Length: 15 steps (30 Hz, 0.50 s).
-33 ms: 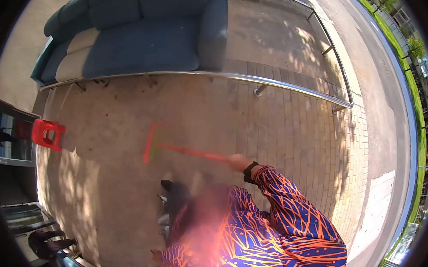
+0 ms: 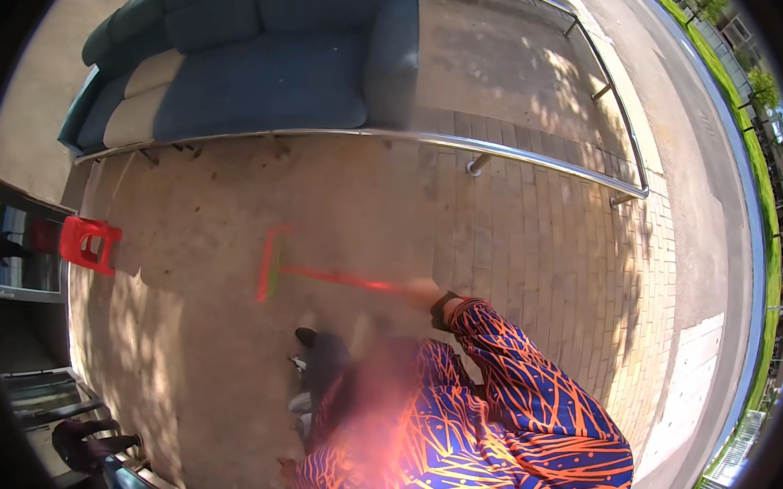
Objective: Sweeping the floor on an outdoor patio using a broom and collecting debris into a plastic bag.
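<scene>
My right hand [image 2: 422, 292] reaches out above the ground, closed around the end of a long red handle. The handle belongs to a T-shaped tool with a red and green head [image 2: 273, 265], which lies to the left of the hand. Motion blurs the tool, so I cannot tell its exact kind or whether it touches the ground. A dark band circles my right wrist. My left hand [image 2: 287, 469] shows only in part at the lower edge, beside my patterned sleeve. Its fingers are too hidden to read.
A red plastic stool [image 2: 89, 246] stands at the left by a glass door [image 2: 21, 247]. Ahead, a metal rail [image 2: 502, 155] runs in front of a blue sofa [image 2: 268, 74]. A person in dark clothes [image 2: 89, 446] is at the lower left. A road lies to the right.
My right hand has shifted slightly left with the red-handled tool. The tool's head has moved a little to the left. My left hand looks the same.
</scene>
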{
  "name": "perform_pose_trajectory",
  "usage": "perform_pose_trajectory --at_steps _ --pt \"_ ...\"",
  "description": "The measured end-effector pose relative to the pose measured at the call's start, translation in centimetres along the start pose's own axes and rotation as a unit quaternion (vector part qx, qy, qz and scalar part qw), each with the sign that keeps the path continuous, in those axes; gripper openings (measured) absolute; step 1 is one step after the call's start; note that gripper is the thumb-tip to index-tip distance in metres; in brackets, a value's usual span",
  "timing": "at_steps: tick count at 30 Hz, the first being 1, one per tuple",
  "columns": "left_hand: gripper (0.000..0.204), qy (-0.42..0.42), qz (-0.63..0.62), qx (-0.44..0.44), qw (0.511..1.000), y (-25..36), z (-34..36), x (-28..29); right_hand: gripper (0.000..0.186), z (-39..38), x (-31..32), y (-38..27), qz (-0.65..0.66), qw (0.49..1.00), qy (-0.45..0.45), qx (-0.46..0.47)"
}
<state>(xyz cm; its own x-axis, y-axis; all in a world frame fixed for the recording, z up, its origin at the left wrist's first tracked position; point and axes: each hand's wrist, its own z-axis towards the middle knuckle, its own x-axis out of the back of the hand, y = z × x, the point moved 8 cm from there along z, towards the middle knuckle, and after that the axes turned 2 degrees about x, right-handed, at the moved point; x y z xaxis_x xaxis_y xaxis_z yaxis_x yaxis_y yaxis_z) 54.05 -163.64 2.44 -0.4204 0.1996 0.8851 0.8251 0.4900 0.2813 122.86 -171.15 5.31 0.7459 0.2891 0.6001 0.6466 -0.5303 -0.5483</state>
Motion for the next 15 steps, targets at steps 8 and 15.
perform_pose_trajectory --at_steps 8,15 --pt "0.041 -0.047 -0.044 0.041 0.997 0.5 -0.8 -3.1 0.027 8.9 -3.4 -9.1 -0.122 0.990 0.019 0.066" --pt "0.042 -0.084 -0.046 0.044 0.994 -1.7 -1.5 -4.0 0.038 -3.5 0.2 2.9 -0.157 0.987 -0.027 0.012"
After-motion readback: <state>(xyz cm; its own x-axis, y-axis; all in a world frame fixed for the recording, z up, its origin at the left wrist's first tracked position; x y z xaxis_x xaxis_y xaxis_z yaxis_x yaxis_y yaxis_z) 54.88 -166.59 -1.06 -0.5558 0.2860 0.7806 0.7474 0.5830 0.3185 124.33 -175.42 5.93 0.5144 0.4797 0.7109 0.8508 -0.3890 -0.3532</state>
